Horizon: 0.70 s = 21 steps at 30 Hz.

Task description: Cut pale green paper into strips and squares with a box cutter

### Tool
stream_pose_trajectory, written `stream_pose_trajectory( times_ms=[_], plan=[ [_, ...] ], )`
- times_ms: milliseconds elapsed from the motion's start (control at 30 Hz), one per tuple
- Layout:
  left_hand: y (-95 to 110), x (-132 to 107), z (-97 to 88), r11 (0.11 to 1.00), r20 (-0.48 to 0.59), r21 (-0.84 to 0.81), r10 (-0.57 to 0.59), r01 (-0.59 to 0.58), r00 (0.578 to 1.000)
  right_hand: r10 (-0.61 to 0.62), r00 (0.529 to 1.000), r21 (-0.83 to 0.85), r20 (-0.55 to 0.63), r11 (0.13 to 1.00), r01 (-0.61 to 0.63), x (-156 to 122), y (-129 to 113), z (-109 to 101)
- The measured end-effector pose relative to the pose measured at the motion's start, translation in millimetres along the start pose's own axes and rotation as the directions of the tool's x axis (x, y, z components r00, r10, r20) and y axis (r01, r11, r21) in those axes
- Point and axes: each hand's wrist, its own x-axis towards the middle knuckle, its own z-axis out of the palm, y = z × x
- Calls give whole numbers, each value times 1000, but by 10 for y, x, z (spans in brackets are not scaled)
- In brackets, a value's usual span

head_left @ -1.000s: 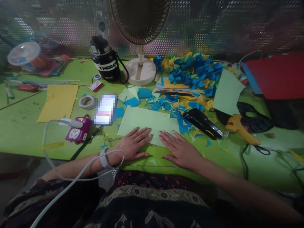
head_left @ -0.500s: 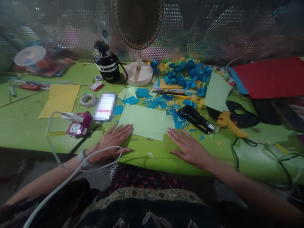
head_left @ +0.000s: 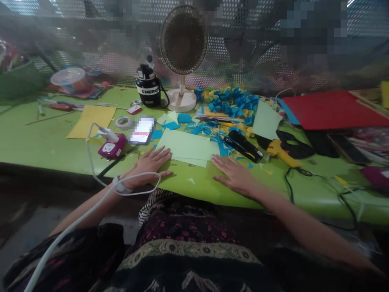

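Pale green paper sheets (head_left: 187,145) lie overlapping on the green tabletop (head_left: 182,178), close to its front edge. My left hand (head_left: 152,164) rests flat with fingers spread at the sheets' left corner. At their right corner lies my right hand (head_left: 234,172), palm down, fingertips at the paper's edge. Neither hand grips anything. A white cable (head_left: 142,175) loops across my left wrist. Beyond my right hand sits a black stapler (head_left: 243,146). Blue paper scraps (head_left: 200,132) are scattered behind the sheets.
A lit phone (head_left: 142,130), a tape roll (head_left: 123,122), a purple power socket (head_left: 112,149) and yellow paper (head_left: 91,121) are on the left. A black bottle (head_left: 148,90) and fan (head_left: 184,44) stand behind. To the right are a yellow glue gun (head_left: 282,154) and red sheets (head_left: 328,107).
The camera view has tilted up and pulled back, so more of the background shows. Both hands stay flat in the same places beside the green sheets.
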Motion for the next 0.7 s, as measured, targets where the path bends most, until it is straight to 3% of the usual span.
stream_pose_trajectory(
  times_ms=[67,167,267,400,500,667,700],
  plan=[
    [152,44,45,999,-60,5,-53,54,997,7,1000,-7,-4,1000,-7,29,10,4],
    [566,110,126,998,-127,-20,-66,64,990,31,999,-20,-18,999,-32,58,8,20],
    [1061,169,235,996,-189,-67,38,-51,981,47,999,-33,-15,998,-47,73,16,53],
    [1577,347,293,942,-267,-103,282,-318,921,43,999,-59,-11,997,-43,106,92,128],
    [1927,641,82,906,-243,-99,379,-412,893,28,999,-84,-30,996,-30,140,161,181],
    [2685,1303,-651,834,-190,114,552,-540,812,-5,997,-68,-74,998,0,158,198,203],
    [2837,1427,-775,830,-174,152,557,-536,812,-9,997,-64,-74,998,4,161,202,204]
  ],
)
